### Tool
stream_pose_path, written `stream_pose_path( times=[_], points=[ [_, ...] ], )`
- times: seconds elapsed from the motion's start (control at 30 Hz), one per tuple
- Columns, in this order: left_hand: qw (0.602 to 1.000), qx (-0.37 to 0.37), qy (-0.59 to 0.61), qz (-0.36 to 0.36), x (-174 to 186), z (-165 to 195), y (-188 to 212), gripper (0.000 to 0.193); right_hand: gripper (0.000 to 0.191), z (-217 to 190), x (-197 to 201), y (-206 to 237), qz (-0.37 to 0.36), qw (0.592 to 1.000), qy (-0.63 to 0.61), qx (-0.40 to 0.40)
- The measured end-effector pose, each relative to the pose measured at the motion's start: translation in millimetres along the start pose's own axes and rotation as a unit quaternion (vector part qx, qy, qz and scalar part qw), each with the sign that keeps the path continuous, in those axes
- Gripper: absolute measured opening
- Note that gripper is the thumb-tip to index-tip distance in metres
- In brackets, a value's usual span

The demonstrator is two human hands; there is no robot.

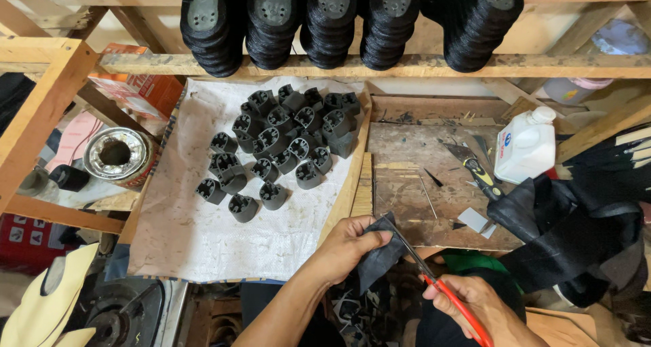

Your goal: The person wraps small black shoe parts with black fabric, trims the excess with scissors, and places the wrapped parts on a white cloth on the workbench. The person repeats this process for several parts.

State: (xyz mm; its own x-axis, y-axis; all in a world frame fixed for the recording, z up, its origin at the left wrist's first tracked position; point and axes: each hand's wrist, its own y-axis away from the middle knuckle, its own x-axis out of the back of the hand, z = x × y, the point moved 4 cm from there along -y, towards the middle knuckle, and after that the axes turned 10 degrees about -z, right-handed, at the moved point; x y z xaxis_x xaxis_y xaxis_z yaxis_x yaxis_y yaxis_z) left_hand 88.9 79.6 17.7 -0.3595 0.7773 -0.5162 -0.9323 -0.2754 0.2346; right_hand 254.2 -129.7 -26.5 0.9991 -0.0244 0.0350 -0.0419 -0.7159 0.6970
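Clearly crowded along the wooden workbench (434, 184): white cloth (203, 232) at the left side with a heap of black heel blocks (285, 144), white bottle (525, 147) at the far right edge. Pinched tight in the left hand (346, 249), just off the near edge, 1 black sheet piece (380, 252); closed round red-handled scissors (441, 286), the right hand (478, 310). Risky, probably: blades meeting the sheet right beside the left thumb, so a slip or crooked cut, perhaps nicked skin.

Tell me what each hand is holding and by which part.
Left hand pinches a black sheet piece by its upper left edge; right hand grips red-handled scissors by the handles.
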Motion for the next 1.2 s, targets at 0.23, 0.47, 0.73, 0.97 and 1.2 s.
stream_pose_path(
  times=[0.23,0.47,0.73,0.97,1.2],
  points=[
    [0.998,0.01,-0.044,-0.032,-5,2,5,0.011,0.045,-5,-9,-6,-0.121,0.974,-0.165,0.1],
    [0.997,0.014,-0.059,-0.048,-5,-3,4,0.01,0.041,2,-5,-13,-0.011,0.999,-0.003,0.032],
    [0.986,-0.015,-0.163,-0.03,-2,-2,4,0.016,0.04,-75,19,-8,0.198,0.883,0.357,0.23],
    [0.908,-0.202,-0.366,-0.041,-26,20,14,0.021,0.049,-122,36,-18,0.331,0.801,0.497,0.041],
    [0.855,-0.268,-0.434,-0.093,-46,27,28,0.024,0.045,-85,12,-33,-0.013,0.929,0.154,0.337]
  ],
)
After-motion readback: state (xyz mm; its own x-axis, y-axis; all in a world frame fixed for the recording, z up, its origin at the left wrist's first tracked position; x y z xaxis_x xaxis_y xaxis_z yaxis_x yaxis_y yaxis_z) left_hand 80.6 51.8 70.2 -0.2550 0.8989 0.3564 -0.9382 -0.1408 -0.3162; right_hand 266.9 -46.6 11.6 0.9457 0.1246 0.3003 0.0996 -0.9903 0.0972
